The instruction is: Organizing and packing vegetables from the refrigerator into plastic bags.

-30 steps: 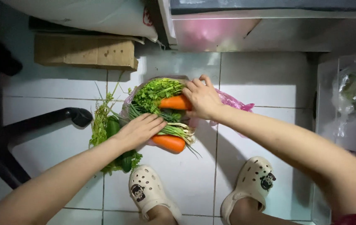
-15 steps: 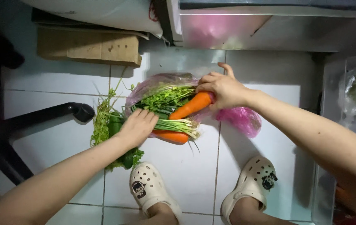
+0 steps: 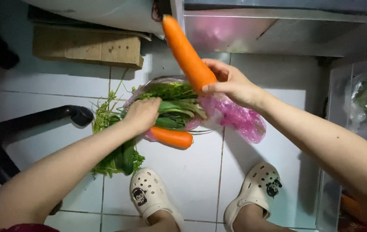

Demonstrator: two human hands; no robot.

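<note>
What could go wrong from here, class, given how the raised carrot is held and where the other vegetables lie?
1. The right hand grips the raised carrot only near its lower end, so it may tip or slip.
2. The second carrot lies at the edge of the pink bag and could roll onto the tiles.
3. Loose greens lie beside the left shoe, where they might be stepped on.

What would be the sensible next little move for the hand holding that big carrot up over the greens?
Probably carry the raised carrot on toward the open compartment just above it. The right hand grips its lower end and its tip points up at that opening, clear of the pile. The left hand rests on the leafy greens, with a second carrot lying on the floor.
</note>
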